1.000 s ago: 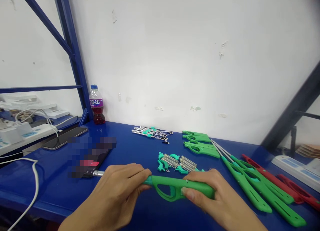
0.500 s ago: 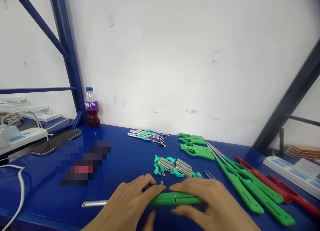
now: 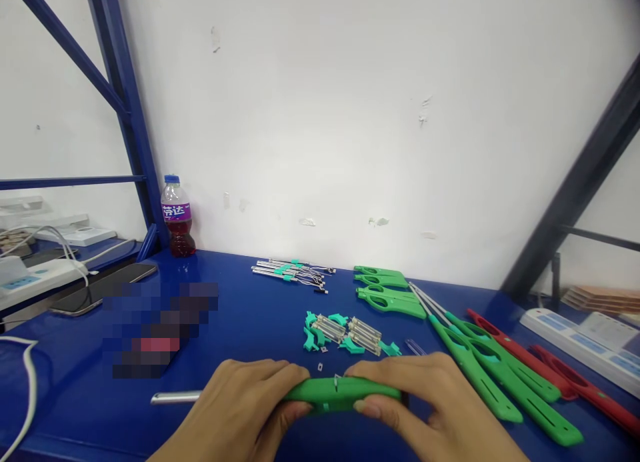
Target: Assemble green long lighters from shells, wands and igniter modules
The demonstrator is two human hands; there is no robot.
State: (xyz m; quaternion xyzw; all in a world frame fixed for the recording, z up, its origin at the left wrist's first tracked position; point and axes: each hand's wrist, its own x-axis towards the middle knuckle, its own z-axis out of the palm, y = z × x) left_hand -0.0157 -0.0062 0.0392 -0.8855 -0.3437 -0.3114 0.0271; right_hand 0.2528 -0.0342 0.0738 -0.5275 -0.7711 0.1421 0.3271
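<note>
Both my hands hold one green plastic lighter body (image 3: 340,393) edge-up over the near part of the blue table (image 3: 250,315). My left hand (image 3: 240,409) is wrapped round its left end, where a metal tube (image 3: 175,397) sticks out to the left. My right hand (image 3: 430,409) pinches its right half, thumb below and fingers on top. Just beyond the hands lie small teal parts with metal cylinders (image 3: 345,332).
Several green lighter shells (image 3: 385,289) and long green lighters (image 3: 500,375) lie to the right, with red ones (image 3: 550,369) beyond. Metal tubes with wires (image 3: 290,272) sit mid-table. A purple-label bottle (image 3: 175,215) stands by the blue post. A phone (image 3: 100,292) and cables are at left.
The green lighter body has been turned from flat, handle loop showing, to edge-up, seam facing me. Both hands closed in on it and the view shifted slightly right.
</note>
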